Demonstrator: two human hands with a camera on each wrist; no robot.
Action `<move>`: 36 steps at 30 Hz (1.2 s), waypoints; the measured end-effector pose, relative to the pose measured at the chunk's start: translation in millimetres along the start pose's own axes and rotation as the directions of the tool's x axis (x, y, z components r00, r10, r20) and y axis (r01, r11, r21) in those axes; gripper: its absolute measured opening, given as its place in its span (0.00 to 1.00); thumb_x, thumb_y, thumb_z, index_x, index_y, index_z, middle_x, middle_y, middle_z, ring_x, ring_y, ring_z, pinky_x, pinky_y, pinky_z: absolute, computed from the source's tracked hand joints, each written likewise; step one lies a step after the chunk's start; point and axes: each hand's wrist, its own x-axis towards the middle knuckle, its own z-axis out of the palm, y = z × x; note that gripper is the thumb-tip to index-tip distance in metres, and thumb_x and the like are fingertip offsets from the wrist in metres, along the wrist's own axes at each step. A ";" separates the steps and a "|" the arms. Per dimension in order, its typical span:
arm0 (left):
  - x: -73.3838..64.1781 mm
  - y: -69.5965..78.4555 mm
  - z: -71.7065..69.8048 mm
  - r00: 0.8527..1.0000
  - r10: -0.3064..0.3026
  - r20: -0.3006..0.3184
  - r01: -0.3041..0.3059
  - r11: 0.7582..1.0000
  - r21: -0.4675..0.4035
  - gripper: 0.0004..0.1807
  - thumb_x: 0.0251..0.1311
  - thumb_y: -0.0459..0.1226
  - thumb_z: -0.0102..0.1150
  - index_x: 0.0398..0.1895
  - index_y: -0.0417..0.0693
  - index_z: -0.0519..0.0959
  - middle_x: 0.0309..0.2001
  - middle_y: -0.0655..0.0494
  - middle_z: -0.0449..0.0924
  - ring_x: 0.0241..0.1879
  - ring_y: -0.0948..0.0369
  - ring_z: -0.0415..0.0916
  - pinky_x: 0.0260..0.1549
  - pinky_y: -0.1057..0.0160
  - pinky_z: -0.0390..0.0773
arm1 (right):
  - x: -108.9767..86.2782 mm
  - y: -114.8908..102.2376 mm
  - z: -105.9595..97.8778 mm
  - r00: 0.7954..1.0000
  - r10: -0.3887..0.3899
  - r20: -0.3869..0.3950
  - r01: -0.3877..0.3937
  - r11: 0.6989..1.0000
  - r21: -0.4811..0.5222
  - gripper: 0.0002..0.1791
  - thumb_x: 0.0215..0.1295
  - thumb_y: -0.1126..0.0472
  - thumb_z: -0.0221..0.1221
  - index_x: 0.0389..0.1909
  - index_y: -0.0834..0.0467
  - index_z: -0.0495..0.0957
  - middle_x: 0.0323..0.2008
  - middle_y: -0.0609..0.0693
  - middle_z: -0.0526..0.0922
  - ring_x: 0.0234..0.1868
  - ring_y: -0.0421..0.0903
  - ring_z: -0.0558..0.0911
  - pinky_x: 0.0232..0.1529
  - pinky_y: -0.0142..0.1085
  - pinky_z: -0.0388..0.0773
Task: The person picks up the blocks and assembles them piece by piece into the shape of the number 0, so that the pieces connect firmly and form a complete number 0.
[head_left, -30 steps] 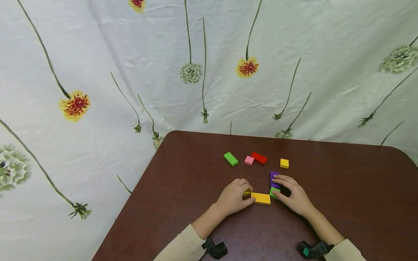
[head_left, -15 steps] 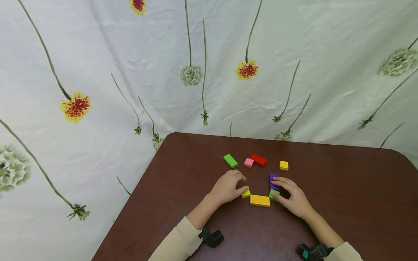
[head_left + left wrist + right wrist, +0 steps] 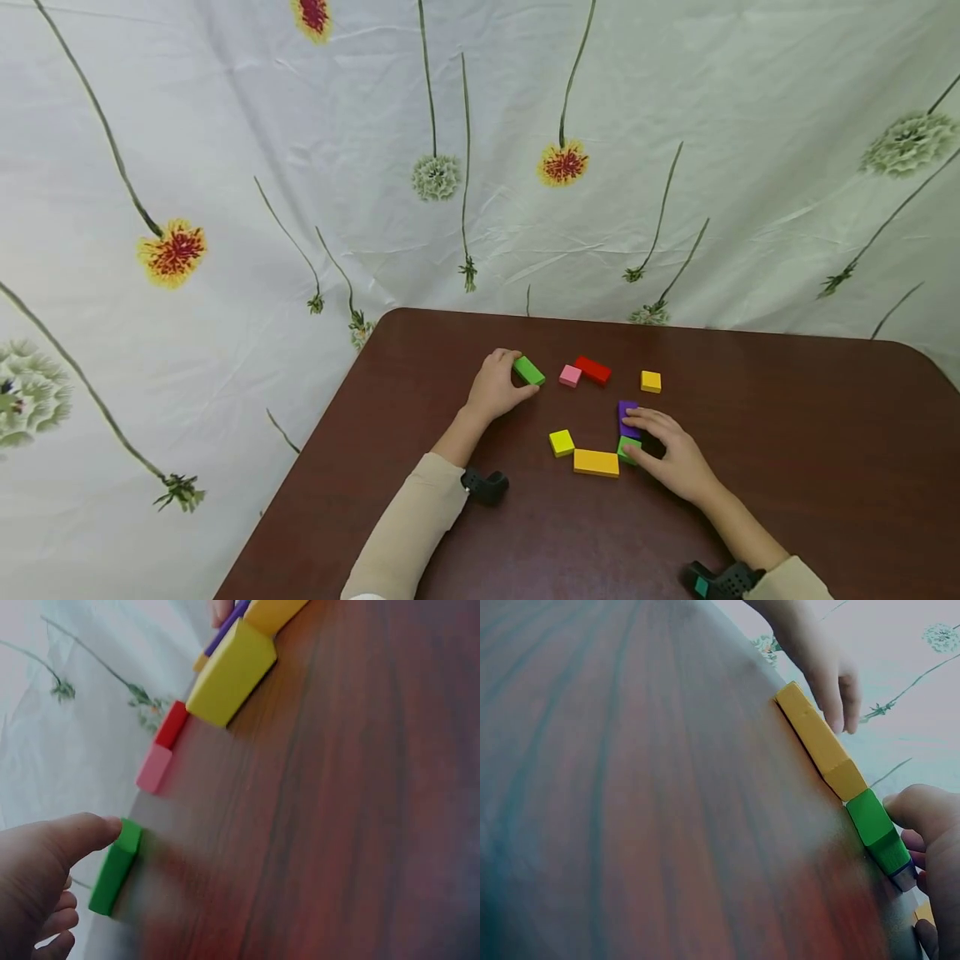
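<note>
In the head view my left hand (image 3: 495, 385) reaches round a green oblong block (image 3: 528, 371), fingertips by its far end and thumb by its near end. The left wrist view shows the thumb (image 3: 90, 832) at that block's end; a firm grip is not visible. My right hand (image 3: 673, 454) rests with relaxed fingers along a purple block (image 3: 627, 418), its thumb at a small green block (image 3: 629, 448). These two blocks meet end to end. An orange oblong block (image 3: 596, 463) adjoins the small green one, and a yellow block (image 3: 561, 443) stands at its left end.
A pink block (image 3: 570, 376) touches a red block (image 3: 593, 370) farther back. One small yellow-orange block (image 3: 650, 382) lies to their right. The dark brown table (image 3: 787, 433) ends at a flowered white cloth (image 3: 360, 125) behind.
My left hand has left the yellow and orange blocks and moved away to the far left, to the green oblong block. The right hand stays at the purple and small green blocks.
</note>
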 end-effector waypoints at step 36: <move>-17.9 14.6 -0.4 0.988 0.053 0.147 -0.025 0.983 -0.182 0.33 0.52 0.46 0.73 0.61 0.44 0.75 0.58 0.49 0.74 0.54 0.53 0.71 0.55 0.54 0.73 | 0.0 3.7 -0.2 1.000 0.010 0.007 -0.010 1.000 0.028 0.22 0.58 0.60 0.69 0.54 0.61 0.80 0.59 0.57 0.76 0.62 0.60 0.70 0.57 0.63 0.66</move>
